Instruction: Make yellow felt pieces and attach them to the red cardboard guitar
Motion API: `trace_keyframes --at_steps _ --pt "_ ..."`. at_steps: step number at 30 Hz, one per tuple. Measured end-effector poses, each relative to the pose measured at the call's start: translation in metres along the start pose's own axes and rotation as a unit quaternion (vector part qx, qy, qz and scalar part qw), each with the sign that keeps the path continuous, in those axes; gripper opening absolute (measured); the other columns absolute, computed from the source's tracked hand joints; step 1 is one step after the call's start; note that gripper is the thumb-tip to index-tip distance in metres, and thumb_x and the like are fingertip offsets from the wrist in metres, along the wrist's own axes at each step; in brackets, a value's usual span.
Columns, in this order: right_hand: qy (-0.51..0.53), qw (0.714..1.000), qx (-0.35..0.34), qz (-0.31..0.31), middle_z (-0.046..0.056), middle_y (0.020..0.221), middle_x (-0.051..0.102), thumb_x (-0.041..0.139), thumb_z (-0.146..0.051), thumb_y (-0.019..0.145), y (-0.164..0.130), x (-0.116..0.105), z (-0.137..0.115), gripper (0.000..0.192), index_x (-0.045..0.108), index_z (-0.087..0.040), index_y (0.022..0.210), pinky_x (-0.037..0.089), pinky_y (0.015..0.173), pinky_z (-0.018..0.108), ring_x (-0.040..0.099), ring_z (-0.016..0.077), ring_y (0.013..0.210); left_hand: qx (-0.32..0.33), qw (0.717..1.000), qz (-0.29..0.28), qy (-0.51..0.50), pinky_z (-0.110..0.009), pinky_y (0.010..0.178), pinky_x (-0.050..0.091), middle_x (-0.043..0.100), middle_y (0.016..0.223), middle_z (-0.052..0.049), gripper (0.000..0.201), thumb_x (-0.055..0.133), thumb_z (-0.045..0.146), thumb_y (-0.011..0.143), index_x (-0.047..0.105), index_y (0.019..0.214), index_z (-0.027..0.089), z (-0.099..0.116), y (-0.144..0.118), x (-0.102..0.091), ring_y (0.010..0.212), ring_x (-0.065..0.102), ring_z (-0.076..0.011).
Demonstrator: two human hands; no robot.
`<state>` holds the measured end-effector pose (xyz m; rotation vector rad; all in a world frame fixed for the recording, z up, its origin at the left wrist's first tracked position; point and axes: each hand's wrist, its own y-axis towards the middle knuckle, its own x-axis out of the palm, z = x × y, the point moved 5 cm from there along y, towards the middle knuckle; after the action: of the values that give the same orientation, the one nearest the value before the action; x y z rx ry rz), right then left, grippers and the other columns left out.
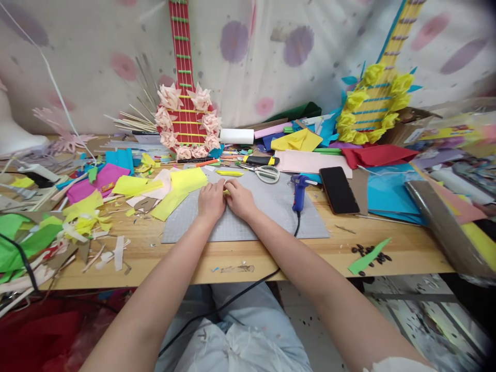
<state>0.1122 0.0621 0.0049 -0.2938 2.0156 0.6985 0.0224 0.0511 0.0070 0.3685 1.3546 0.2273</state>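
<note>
Both hands meet in the middle of the frame on the grey gridded cutting mat [271, 217]. The left hand [211, 200] and right hand [240, 199] are curled knuckle to knuckle, fingertips pressed together on a small yellow piece of crepe-like paper [226, 191], of which only a sliver shows between them; its shape cannot be made out.

As far as the scene shows, the work looks partly done. At the upper middle stands a red cardboard guitar [186, 103] whose body is ringed with pale pink folded paper flowers [169, 97]. At the upper right leans a yellow-and-blue cardboard guitar [377, 93] bearing crinkled yellow paper flowers [401, 82] around part of its body only. Judging by that gap, more yellow flowers seem to be wanted, and the piece in the hands may be one of them.

Loose yellow paper sheets [182, 188] lie just left of the hands, soft and creased. Right of them a blue plastic glue gun [298, 192] stands on the mat, its black cord trailing off the wooden desk [232, 256]. Behind are white-handled scissors [267, 173] and, further right, a glossy black phone [339, 190]. Scraps of green, pink and white paper litter the left of the frame.
</note>
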Motion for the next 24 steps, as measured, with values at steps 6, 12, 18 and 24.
trace_keyframes --at_steps 6,12,18,24 --pt "-0.023 0.999 0.018 0.032 0.004 0.109 0.054 0.043 -0.016 0.081 0.003 -0.002 0.015 0.019 0.061 -0.02 0.084 0.039 0.078 0.028 0.047 0.0181 0.102 0.04 0.994 -0.022 -0.103 -0.036 0.085 0.038 0.064 0.095 -0.004 0.056 0.051 0.016 0.068 0.042 0.124 0.018 -0.012 -0.012 -0.008 0.094 0.05 -0.0233" --pt "-0.021 1.0 -0.002 0.0 0.004 0.115 0.053 0.043 -0.011 0.079 0.0 -0.002 0.004 0.03 0.055 -0.022 0.104 0.041 0.075 0.027 0.05 0.0168 0.101 0.005 0.989 -0.04 -0.143 -0.035 0.088 0.039 0.065 0.098 -0.002 0.052 0.05 0.017 0.069 0.046 0.121 0.02 -0.029 -0.016 -0.008 0.096 0.05 -0.0218" --pt "0.026 0.997 -0.029 -0.065 0.003 0.104 0.06 0.044 -0.017 0.083 -0.005 0.008 -0.014 0.022 0.061 -0.023 0.094 0.04 0.073 0.025 0.054 0.0153 0.094 -0.002 0.988 -0.045 -0.146 -0.036 0.089 0.039 0.065 0.101 -0.003 0.055 0.05 0.013 0.066 0.049 0.12 0.02 -0.029 -0.016 -0.011 0.099 0.05 -0.0232" --pt "0.14 0.989 0.012 -0.053 0.001 0.094 0.062 0.051 -0.016 0.079 -0.002 0.014 0.003 0.014 0.062 -0.02 0.087 0.04 0.079 0.023 0.055 0.0116 0.087 -0.056 0.981 -0.028 -0.185 -0.034 0.084 0.042 0.067 0.091 -0.001 0.04 0.048 0.017 0.073 0.052 0.113 0.021 -0.042 -0.014 -0.006 0.092 0.053 -0.0202"
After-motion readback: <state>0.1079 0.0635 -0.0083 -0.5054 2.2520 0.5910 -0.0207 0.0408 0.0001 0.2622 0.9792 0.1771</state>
